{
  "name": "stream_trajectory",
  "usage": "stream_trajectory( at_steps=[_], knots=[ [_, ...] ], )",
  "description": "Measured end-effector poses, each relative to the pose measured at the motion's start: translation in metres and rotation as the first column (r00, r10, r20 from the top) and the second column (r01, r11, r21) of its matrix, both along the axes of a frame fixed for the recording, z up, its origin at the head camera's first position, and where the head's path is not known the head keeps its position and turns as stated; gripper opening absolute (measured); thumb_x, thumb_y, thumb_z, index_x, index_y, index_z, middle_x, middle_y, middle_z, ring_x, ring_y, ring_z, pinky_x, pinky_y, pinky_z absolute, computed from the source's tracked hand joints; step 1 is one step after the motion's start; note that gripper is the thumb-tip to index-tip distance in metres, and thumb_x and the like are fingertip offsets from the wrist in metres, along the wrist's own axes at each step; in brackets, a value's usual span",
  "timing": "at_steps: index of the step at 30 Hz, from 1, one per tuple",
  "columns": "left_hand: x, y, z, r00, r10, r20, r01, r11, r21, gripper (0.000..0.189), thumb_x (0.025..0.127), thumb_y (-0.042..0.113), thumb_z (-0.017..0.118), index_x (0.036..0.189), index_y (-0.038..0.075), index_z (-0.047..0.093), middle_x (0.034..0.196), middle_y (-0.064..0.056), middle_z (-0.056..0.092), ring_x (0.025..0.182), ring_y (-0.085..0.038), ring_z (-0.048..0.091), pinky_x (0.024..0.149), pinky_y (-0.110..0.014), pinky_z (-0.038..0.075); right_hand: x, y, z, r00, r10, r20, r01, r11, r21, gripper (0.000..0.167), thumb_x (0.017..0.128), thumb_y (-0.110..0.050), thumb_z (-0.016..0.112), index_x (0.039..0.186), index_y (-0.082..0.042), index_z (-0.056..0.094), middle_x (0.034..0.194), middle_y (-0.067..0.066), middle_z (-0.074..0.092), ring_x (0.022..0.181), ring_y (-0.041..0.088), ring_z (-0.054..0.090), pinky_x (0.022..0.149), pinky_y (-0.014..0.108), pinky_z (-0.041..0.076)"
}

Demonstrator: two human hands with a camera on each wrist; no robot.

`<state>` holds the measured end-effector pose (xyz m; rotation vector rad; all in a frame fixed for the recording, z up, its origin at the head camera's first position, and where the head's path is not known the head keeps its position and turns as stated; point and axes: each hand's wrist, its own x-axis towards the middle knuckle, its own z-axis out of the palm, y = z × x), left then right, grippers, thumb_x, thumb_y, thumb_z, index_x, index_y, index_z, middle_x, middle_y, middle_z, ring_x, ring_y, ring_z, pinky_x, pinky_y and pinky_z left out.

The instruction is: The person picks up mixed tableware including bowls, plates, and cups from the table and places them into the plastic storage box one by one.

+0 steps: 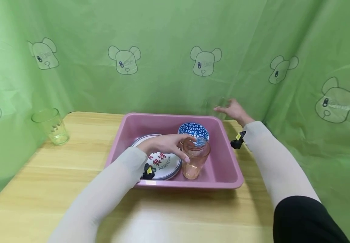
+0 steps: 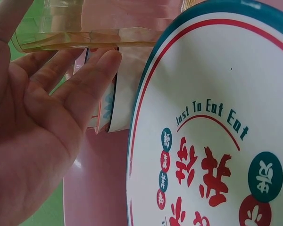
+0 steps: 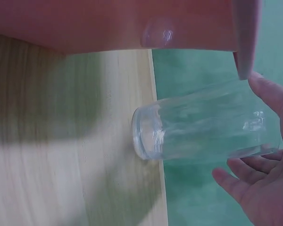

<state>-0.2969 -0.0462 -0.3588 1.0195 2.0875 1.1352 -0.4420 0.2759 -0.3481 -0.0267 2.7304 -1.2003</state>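
Inside a pink basin (image 1: 231, 162), my left hand (image 1: 168, 143) holds an amber drinking glass (image 1: 193, 165) near its rim, thumb in front and fingers behind. The glass leans slightly. Close under that hand lies a stack of white plates (image 1: 165, 165) with red lettering; the top plate (image 2: 217, 84) has a blue-green rim. A bowl (image 1: 193, 128) with a blue pattern sits behind the amber glass. Beyond the basin's far right corner, my right hand (image 1: 234, 110) has thumb and fingers about the rim of a clear glass (image 3: 193, 127), whose base stands at the table's back edge.
A pale green glass (image 1: 56, 130) stands at the table's left edge. The wooden table (image 1: 80, 168) runs round the basin. A green curtain (image 1: 168, 87) with bear heads hangs close behind it and along both sides.
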Motion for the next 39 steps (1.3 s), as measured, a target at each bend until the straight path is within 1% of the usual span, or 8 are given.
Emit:
stream_trajectory(
  at_steps=[6, 10, 17, 23, 26, 29, 34, 39],
  knots=[
    [-0.002, 0.001, -0.001, 1.0, -0.003, 0.004, 0.003, 1.0, -0.001, 0.09, 0.08, 0.023, 0.083, 0.151, 0.008, 0.031, 0.143, -0.009, 0.048, 0.129, -0.02, 0.047, 0.107, -0.034, 0.041, 0.009, 0.002, 0.008, 1.0, 0.006, -0.013, -0.005, 0.999, 0.032, 0.123, 0.08, -0.056, 0.074, 0.153, 0.004, -0.004, 0.15, 0.033, 0.026, 0.135, 0.049, 0.03, 0.109, 0.061, 0.03],
    [-0.002, 0.002, 0.0, 1.0, -0.005, 0.001, 0.005, 1.0, 0.002, 0.089, 0.08, 0.022, 0.083, 0.151, 0.007, 0.031, 0.143, -0.009, 0.048, 0.13, -0.02, 0.046, 0.108, -0.033, 0.039, 0.018, 0.004, 0.016, 0.999, 0.011, -0.052, -0.008, 0.998, 0.055, 0.121, 0.08, -0.057, 0.074, 0.152, 0.006, 0.0, 0.148, 0.034, 0.028, 0.133, 0.05, 0.032, 0.108, 0.062, 0.031],
    [-0.001, 0.001, 0.0, 1.0, -0.014, 0.014, 0.014, 1.0, 0.01, 0.088, 0.081, 0.019, 0.082, 0.151, 0.005, 0.03, 0.144, -0.011, 0.047, 0.13, -0.022, 0.046, 0.106, -0.028, 0.04, 0.034, 0.004, 0.03, 0.997, 0.025, -0.071, -0.021, 0.998, 0.054, 0.12, 0.08, -0.059, 0.073, 0.154, 0.001, -0.001, 0.152, 0.03, 0.024, 0.135, 0.049, 0.03, 0.108, 0.063, 0.03],
    [-0.002, 0.0, 0.002, 1.0, -0.008, -0.008, 0.008, 1.0, -0.017, 0.09, 0.08, 0.023, 0.083, 0.152, 0.01, 0.031, 0.146, -0.009, 0.045, 0.133, -0.02, 0.043, 0.11, -0.035, 0.038, 0.047, 0.004, 0.041, 0.995, 0.033, -0.096, -0.027, 0.998, 0.06, 0.115, 0.082, -0.054, 0.073, 0.154, 0.001, 0.002, 0.151, 0.03, 0.027, 0.134, 0.048, 0.032, 0.108, 0.063, 0.03],
    [-0.002, -0.002, 0.004, 1.0, -0.004, 0.001, 0.004, 1.0, -0.03, 0.094, 0.079, 0.026, 0.083, 0.154, 0.013, 0.027, 0.15, -0.009, 0.04, 0.135, -0.021, 0.04, 0.108, -0.038, 0.04, 0.053, 0.004, 0.045, 0.994, 0.037, -0.106, -0.03, 0.997, 0.07, 0.114, 0.083, -0.053, 0.073, 0.154, 0.0, 0.002, 0.151, 0.029, 0.027, 0.133, 0.048, 0.033, 0.108, 0.063, 0.03],
    [-0.002, -0.006, 0.007, 1.0, 0.015, -0.003, -0.015, 0.999, -0.05, 0.098, 0.078, 0.029, 0.084, 0.155, 0.016, 0.025, 0.153, -0.008, 0.037, 0.136, -0.021, 0.039, 0.104, -0.037, 0.044, 0.057, 0.004, 0.048, 0.991, 0.046, -0.123, -0.036, 0.996, 0.076, 0.115, 0.081, -0.055, 0.074, 0.154, 0.0, 0.003, 0.151, 0.028, 0.028, 0.133, 0.048, 0.034, 0.107, 0.063, 0.031],
    [-0.002, -0.009, 0.011, 1.0, 0.017, 0.001, -0.017, 0.999, -0.032, 0.097, 0.08, 0.029, 0.082, 0.156, 0.017, 0.023, 0.154, -0.009, 0.034, 0.134, -0.023, 0.041, 0.1, -0.034, 0.047, 0.065, 0.005, 0.054, 0.988, 0.053, -0.147, -0.043, 0.996, 0.072, 0.119, 0.078, -0.059, 0.074, 0.154, 0.0, 0.004, 0.152, 0.028, 0.027, 0.134, 0.048, 0.033, 0.107, 0.063, 0.031],
    [-0.004, -0.008, 0.012, 1.0, 0.011, 0.005, -0.011, 1.0, 0.005, 0.093, 0.082, 0.029, 0.08, 0.155, 0.017, 0.025, 0.153, -0.011, 0.036, 0.131, -0.023, 0.045, 0.098, -0.032, 0.048, 0.073, 0.01, 0.063, 0.986, 0.044, -0.158, -0.031, 0.996, 0.081, 0.12, 0.079, -0.06, 0.073, 0.154, 0.0, 0.002, 0.154, 0.027, 0.025, 0.135, 0.048, 0.031, 0.108, 0.064, 0.029]
  ],
)
